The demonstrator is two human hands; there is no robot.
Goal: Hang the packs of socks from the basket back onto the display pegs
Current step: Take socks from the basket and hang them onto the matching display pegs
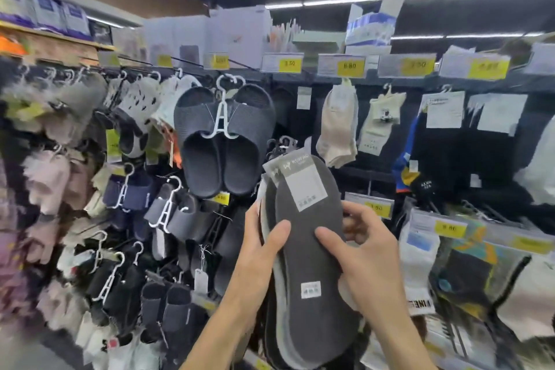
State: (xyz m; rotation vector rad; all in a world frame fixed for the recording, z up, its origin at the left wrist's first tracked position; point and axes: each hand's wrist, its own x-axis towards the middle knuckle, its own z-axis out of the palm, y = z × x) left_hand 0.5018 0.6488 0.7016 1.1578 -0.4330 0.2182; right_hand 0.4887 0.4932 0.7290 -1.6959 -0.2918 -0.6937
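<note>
A stack of dark grey sock packs (306, 252) with white labels and plastic hooks at the top is held upright in front of the display wall. My left hand (258, 252) grips its left edge, thumb across the front. My right hand (363, 252) holds the right side, thumb on the front and fingers behind. The hooks of the packs (282, 144) are level with the dark gap between the slippers and the hanging socks. The basket is out of view.
Dark grey slippers (222, 141) on a white hanger hang to the left, with more slippers below and further left. Beige socks (338, 129) and white socks (380, 120) hang on pegs to the right. Yellow price tags (289, 64) line the shelf rail.
</note>
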